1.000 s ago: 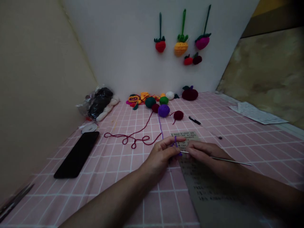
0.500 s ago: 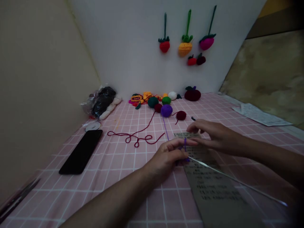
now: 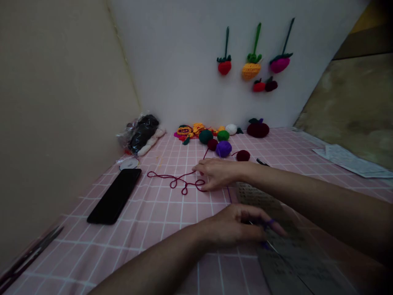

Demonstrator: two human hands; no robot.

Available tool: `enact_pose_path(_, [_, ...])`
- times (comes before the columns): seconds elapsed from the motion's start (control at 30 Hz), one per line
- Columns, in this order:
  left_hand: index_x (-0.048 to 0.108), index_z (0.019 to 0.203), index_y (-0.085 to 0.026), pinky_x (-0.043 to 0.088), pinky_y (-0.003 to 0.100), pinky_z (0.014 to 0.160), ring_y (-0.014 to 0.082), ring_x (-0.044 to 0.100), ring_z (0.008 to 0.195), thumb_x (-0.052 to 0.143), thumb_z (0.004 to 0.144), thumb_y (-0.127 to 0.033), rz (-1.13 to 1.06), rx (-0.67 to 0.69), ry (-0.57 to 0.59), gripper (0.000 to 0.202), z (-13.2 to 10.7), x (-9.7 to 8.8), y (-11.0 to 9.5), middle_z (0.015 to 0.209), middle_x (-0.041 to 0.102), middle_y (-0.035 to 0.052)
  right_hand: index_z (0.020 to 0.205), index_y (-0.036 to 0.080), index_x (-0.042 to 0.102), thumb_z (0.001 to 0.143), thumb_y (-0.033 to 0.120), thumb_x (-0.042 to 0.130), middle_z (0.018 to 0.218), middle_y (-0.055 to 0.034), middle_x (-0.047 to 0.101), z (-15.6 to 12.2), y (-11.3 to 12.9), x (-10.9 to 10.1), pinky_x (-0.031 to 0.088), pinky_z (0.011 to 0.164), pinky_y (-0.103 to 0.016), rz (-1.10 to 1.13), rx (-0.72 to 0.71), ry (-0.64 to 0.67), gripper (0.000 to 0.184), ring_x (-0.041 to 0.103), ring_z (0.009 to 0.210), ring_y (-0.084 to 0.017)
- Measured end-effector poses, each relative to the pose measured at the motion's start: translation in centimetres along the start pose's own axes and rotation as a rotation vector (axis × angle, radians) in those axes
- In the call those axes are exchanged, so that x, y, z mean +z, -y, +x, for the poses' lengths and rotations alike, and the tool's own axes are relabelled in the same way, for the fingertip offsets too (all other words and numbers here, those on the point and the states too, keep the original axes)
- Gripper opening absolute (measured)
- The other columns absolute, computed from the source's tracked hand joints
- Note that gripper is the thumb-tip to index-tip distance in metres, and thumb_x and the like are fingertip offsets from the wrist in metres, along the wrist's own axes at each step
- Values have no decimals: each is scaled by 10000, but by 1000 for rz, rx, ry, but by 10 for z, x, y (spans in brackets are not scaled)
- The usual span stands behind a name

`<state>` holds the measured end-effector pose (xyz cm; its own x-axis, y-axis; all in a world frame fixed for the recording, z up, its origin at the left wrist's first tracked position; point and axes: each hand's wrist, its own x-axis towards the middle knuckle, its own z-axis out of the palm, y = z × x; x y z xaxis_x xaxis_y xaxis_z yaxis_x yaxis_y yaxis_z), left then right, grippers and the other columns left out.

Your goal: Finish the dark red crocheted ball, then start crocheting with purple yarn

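Note:
My left hand (image 3: 236, 227) is low over the cardboard strip, its thumb and fingers pinching a thin metal crochet hook (image 3: 273, 248) and a bit of purple yarn (image 3: 269, 223), which loops over the index finger. A purple strand runs back toward the purple yarn ball (image 3: 224, 148). Stretched across to the left, my right hand (image 3: 217, 172) is at the loose dark red yarn (image 3: 175, 178), with finger and thumb apart on either side of its right end. Whether its fingertips touch the yarn I cannot tell. Handwriting covers the cardboard strip (image 3: 273, 262).
A black phone (image 3: 115, 196) and scissors (image 3: 30, 256) lie on the left. At the back are more yarn balls (image 3: 206, 137), crocheted pieces (image 3: 184, 130), a dark red crocheted fruit (image 3: 258, 129) and a plastic bag (image 3: 143, 133). A pen (image 3: 262, 162) and papers (image 3: 353, 159) lie right.
My right hand has left my left hand and moved left to the dark red yarn. My left hand has come lower and rightward with the hook. The view has shifted slightly.

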<state>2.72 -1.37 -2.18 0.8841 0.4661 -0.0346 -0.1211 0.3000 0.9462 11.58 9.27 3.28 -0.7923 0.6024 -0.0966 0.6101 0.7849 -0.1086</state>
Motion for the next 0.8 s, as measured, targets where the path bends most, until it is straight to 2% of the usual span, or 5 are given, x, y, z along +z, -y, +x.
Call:
enact_pose_path(0.13, [747,911,-200,440,294,816,127,563,768,667,749,-249,-16,6,3,187,0,0,-1,853,638,24,1113,143,638,742,346,646,1073,-144,666,22,-6,4,478,724,-319,-13,20,48,423,642,904,-267])
enact_pose_path(0.33, [750,928,-195,443,323,863,139,580,777,677,740,-254,-40,-10,-12,211,2,-1,2,853,640,28,796,175,677,719,196,620,883,-94,714,41,-14,1,411,615,-280,-23,89,-15,98,643,803,-233])
enact_pose_path(0.43, [747,935,-198,434,320,872,132,580,777,685,752,-271,-54,-7,-14,207,3,-3,6,865,642,29,768,184,660,732,182,622,835,-67,710,49,-25,-18,398,623,-270,-2,157,-157,52,626,774,-204])
enact_pose_path(0.63, [747,931,-195,433,323,881,137,580,777,694,750,-278,-55,-11,-19,206,2,-2,5,856,641,29,981,131,632,841,202,496,957,-115,679,56,-61,-68,406,700,-309,38,411,-620,207,589,837,-214])
enact_pose_path(0.8, [756,945,-203,441,321,877,139,592,786,687,739,-270,-49,-11,-18,227,1,-2,5,848,649,25,966,112,647,841,222,501,915,-98,681,46,-75,-73,414,689,-301,78,537,-756,222,583,806,-193])
